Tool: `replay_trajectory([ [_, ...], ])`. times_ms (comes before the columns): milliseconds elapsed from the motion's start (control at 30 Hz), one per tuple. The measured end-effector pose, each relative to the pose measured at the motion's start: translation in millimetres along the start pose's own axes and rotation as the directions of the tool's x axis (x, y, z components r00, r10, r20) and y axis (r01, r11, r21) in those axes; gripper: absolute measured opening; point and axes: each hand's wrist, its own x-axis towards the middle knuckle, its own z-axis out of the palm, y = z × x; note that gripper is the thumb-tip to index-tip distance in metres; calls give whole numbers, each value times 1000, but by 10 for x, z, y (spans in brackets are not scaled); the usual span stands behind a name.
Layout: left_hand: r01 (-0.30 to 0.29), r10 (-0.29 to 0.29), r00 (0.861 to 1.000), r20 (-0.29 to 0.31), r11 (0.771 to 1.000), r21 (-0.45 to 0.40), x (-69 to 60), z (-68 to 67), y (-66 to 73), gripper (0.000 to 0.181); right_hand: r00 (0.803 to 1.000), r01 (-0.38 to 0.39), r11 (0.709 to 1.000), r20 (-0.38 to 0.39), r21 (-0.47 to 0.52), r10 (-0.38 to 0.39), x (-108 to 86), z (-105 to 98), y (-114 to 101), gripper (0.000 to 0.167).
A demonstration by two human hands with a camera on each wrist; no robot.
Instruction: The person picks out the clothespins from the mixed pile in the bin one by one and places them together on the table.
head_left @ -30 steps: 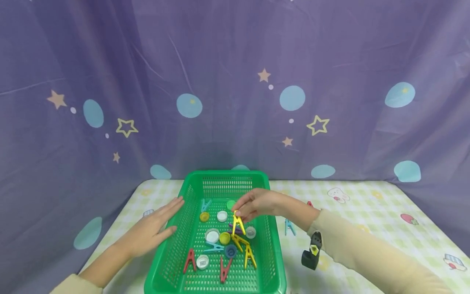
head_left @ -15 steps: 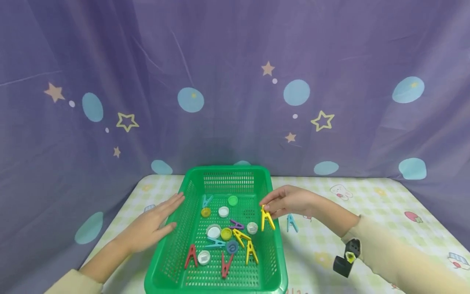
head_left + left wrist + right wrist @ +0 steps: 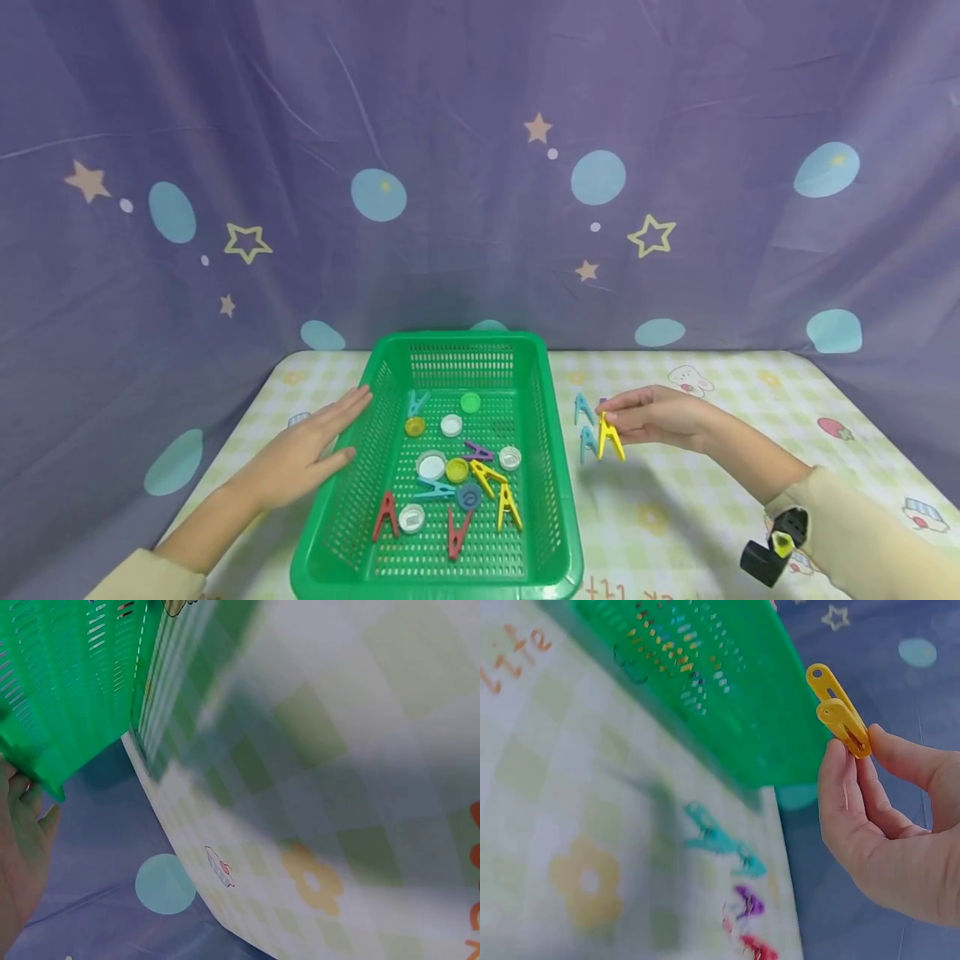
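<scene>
While the left hand [image 3: 303,454] rests straight-fingered against the side of the green basket [image 3: 465,336], the right hand [image 3: 663,415] pinches a yellow clothespin [image 3: 840,720] between thumb and fingertips, outside the basket, above the checked tablecloth [image 3: 645,550]. The step in hand looks like taking clothespins out to the basket's right — two blue clothespins [image 3: 587,433] lie there, with a purple clothespin [image 3: 748,901] and a red clothespin [image 3: 759,949] beyond. The next move seems to call for lowering the yellow one near them and loosening the pinch. Orange lettering [image 3: 514,658] on the cloth reads "life" in the right-wrist view; other letters are cut off. Marks on the white caps [image 3: 510,458] are too small to read — no brand shows.
</scene>
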Motion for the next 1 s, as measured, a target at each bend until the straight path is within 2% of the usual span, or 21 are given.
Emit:
replay_trajectory([
  [100,5,-5,1000,1,1000,-4,-7,-10,-1,67,999,-20,999,-34,35,21,-43,-83,62,27],
  [200,-4,4,1000,-7,1000,4,0,-21,-7,67,997,-22,997,-67,78,27,-64,-153,127,36],
  [267,-13,13,1000,-12,1000,9,11,-26,-11,67,997,-13,994,-73,109,21,-76,-197,177,43],
  [400,-29,29,999,-14,999,15,24,-26,-14,65,998,4,987,-59,162,6,-77,-276,290,41],
  [500,-24,24,1000,-16,1000,16,11,-23,-7,65,998,11,987,-58,162,-2,-64,-314,335,37],
  [733,-30,30,999,-20,999,16,16,-34,-8,65,994,3,991,-105,136,12,27,-383,460,45],
  [833,-18,18,1000,-9,1000,7,14,-34,-1,65,993,1,989,-115,147,16,71,-402,512,41],
  [1000,-6,6,1000,-4,1000,0,-1,-28,12,66,992,-3,980,-124,197,28,116,-394,566,23],
])
